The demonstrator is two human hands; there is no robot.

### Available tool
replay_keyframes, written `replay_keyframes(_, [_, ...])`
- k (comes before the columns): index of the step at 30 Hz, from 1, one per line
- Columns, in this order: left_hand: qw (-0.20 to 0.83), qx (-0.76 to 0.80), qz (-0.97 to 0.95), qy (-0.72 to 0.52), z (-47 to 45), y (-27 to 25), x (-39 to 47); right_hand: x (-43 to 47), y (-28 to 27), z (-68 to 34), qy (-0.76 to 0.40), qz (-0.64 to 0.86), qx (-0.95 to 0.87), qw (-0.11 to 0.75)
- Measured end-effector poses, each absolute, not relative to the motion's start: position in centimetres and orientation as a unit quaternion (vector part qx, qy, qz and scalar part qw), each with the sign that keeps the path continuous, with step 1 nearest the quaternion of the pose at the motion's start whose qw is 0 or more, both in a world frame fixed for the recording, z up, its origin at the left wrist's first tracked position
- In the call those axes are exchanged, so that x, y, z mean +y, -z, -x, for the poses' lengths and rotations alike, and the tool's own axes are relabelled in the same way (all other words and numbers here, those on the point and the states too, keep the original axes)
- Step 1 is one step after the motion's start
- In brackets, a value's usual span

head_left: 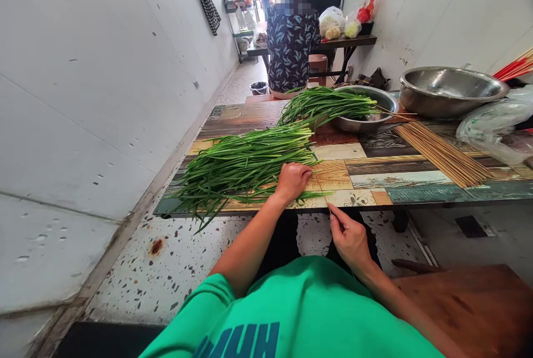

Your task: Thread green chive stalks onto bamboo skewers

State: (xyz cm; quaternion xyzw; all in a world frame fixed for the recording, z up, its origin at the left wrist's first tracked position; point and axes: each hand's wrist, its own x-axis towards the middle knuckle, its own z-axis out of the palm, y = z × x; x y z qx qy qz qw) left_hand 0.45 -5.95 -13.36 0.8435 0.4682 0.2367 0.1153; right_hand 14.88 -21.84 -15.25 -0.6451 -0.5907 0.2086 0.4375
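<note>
A heap of long green garlic chives (250,161) lies across the left part of the table, pale stem ends to the right. My left hand (293,181) is closed at the near right edge of this heap, fingers curled down among the stems and partly hidden. A few chives stick out to the right beneath it, by the table's front edge. Just in front of that edge, my right hand (350,237) pinches a thin bamboo skewer (327,199), which slants up and left over those stem ends.
More chives (328,104) rest against a steel bowl (389,104). Many bamboo skewers (443,152) lie on the patchwork-patterned table (353,180). Behind them stand a larger steel basin (453,94) and clear plastic bags (491,125). A person (292,47) sits beyond the table; a wooden stool (466,302) is at lower right.
</note>
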Motion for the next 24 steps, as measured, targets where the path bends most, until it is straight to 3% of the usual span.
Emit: replay_keyframes(24, [0.153, 0.443, -0.844, -0.262, -0.3, 13.0, -6.3, -21.9, 14.5, -14.5, -0.222, 0.644, -0.581, 0.446])
